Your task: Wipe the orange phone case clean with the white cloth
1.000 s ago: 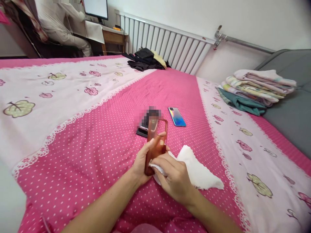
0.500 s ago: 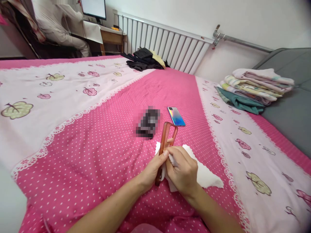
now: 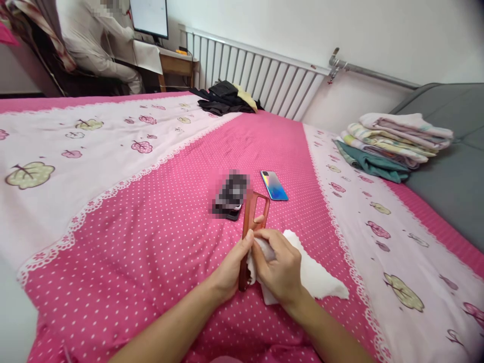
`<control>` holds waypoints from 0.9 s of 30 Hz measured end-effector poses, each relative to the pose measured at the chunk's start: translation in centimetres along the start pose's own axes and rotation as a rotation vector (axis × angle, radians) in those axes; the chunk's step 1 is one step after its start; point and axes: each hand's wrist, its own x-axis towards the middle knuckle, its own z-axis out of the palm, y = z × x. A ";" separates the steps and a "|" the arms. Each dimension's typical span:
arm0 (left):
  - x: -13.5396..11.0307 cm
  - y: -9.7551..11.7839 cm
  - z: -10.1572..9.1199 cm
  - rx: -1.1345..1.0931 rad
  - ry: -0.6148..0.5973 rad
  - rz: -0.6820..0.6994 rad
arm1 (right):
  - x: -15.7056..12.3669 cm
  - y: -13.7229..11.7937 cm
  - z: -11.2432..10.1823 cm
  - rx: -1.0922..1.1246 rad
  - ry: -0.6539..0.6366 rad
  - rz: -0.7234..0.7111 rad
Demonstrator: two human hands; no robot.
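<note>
A reddish-brown translucent phone case (image 3: 246, 217) stands tilted up in my left hand (image 3: 230, 269), whose thumb lies along its edge. My right hand (image 3: 282, 264) is closed on a crumpled white tissue (image 3: 264, 248), pressed against the inside of the case. Its fingertips are partly hidden. Under and beside my right hand, a larger white tissue (image 3: 321, 275) lies spread on the bed. Beyond the case rests a phone (image 3: 275, 186) with a silver-to-blue back. To its left is a dark, blurred-out object (image 3: 231, 194).
Pink dotted bedding (image 3: 170, 242) covers the bed. Dark clothes (image 3: 223, 96) lie at the far edge by a white radiator (image 3: 260, 65). Folded cloths (image 3: 397, 141) are stacked at right against a grey headboard (image 3: 454, 151). Another person (image 3: 86, 45) sits at a desk with a monitor (image 3: 149, 17).
Both hands and the case have shifted slightly left. The tissue in my right hand shows more between the fingers. The whole view has tipped a little, and the phones lie where they were.
</note>
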 end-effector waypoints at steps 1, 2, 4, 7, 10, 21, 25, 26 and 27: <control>0.0 0.2 0.1 -0.015 0.004 -0.010 | 0.0 0.0 0.0 0.017 -0.037 -0.004; 0.0 0.4 0.2 -0.029 0.006 -0.014 | 0.1 0.0 -0.1 0.034 -0.073 -0.007; 0.0 0.9 0.4 -0.052 0.008 -0.007 | 0.2 -0.1 -0.2 0.062 -0.140 -0.007; 0.0 1.6 0.4 -0.071 0.023 0.031 | 0.3 -0.1 -0.3 0.077 -0.231 -0.001; 0.0 1.8 0.3 -0.049 0.030 0.038 | 0.2 0.0 -0.2 0.083 -0.299 0.021; 0.5 2.9 -0.2 0.037 -0.021 0.144 | -0.7 -0.1 -3.0 0.201 -0.052 0.499; 1.0 4.3 -1.2 -0.062 -0.028 0.193 | 0.1 2.1 -6.8 0.226 0.292 0.780; 1.2 4.3 -1.6 -0.057 -0.038 0.176 | 0.7 2.8 -8.2 0.194 0.356 0.781; 1.3 4.1 -1.9 -0.051 -0.050 0.147 | 1.5 3.6 -9.9 0.153 0.432 0.771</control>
